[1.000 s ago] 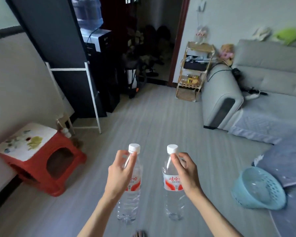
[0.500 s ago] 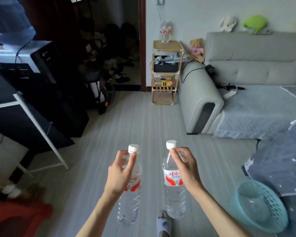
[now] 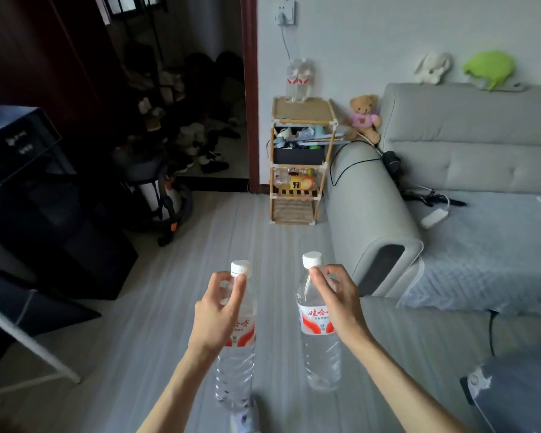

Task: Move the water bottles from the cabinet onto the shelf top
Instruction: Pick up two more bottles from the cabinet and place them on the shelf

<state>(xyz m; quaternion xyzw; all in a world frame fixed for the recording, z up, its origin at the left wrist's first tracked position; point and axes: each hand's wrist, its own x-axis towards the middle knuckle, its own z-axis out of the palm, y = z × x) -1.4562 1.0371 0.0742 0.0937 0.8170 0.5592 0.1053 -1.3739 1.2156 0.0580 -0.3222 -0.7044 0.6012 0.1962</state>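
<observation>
The left hand (image 3: pixel 216 310) pinches the neck of a clear plastic water bottle with a white screw cap and a red-and-white label (image 3: pixel 236 354), thumb and fingertips closed just under the cap. The right hand (image 3: pixel 338 303) pinches the neck of a second clear plastic water bottle of the same kind (image 3: pixel 320 339) in the same way. Both bottles hang upright in the air above the grey striped floor (image 3: pixel 175 307), side by side but apart, at about six o'clock in the view, the left one a little lower than the right.

At twelve o'clock, against the white wall, stands a small light wooden shelf unit with several tiers (image 3: pixel 302 164). On its top board, toward the back edge, two more clear bottles with red-and-white labels (image 3: pixel 300 79) stand upright and touching each other. The lower tiers hold a dark box and mixed small items, among them an orange carton.

Just beside the shelf, at about one o'clock, a brown teddy bear in a pink shirt (image 3: pixel 364 117) sits on the arm of a grey upholstered sofa (image 3: pixel 469 142) that fills the view from one to three o'clock. A black cable trails over that arm. At eleven o'clock a dark doorway shows shoes heaped on the floor, and a black cabinet (image 3: pixel 60 239) stands at nine o'clock.
</observation>
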